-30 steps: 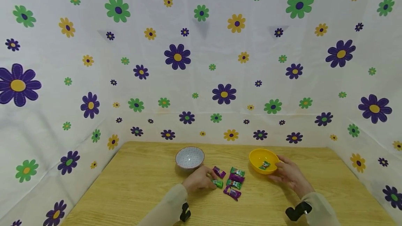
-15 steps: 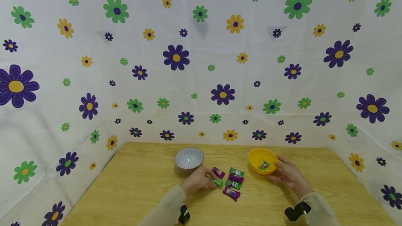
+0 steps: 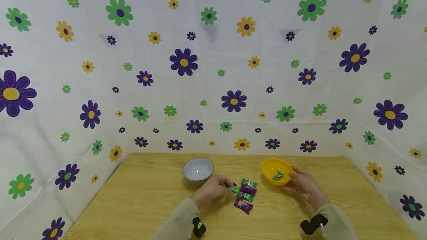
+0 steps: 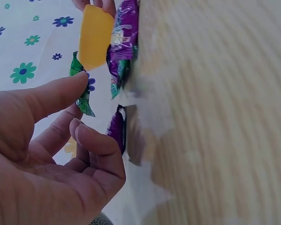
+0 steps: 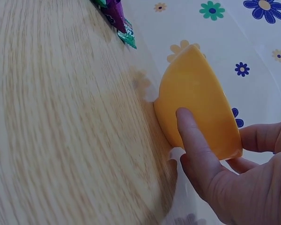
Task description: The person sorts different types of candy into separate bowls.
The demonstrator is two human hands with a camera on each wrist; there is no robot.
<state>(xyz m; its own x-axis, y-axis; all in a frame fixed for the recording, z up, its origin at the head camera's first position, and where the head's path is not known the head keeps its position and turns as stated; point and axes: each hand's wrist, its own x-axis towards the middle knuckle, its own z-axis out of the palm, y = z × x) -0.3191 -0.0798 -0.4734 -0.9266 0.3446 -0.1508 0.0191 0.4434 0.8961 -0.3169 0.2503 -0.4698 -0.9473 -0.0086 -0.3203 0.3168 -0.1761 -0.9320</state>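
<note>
My left hand (image 3: 213,190) pinches a green-wrapped candy (image 4: 83,96) between thumb and fingers, just above the table in the left wrist view. The purple candy (image 4: 117,129) behind that hand is mostly hidden in the head view. Right of the hand lies a short column of candies, including a green one (image 3: 248,183) and a purple one (image 3: 243,206). My right hand (image 3: 307,187) holds the yellow bowl (image 5: 196,103) by its right side, thumb and fingers against its wall and rim. One green candy (image 3: 277,176) lies inside this bowl, which stands on the table.
A grey-blue patterned bowl (image 3: 198,169) with a dark reddish rim stands behind my left hand. The wooden table (image 3: 133,195) is closed in at the back and sides by a white cloth (image 3: 200,88) with printed flowers.
My left hand has lifted the green candy off the table and shifted slightly right with it. My right hand stays on the yellow bowl. The head view has turned slightly.
</note>
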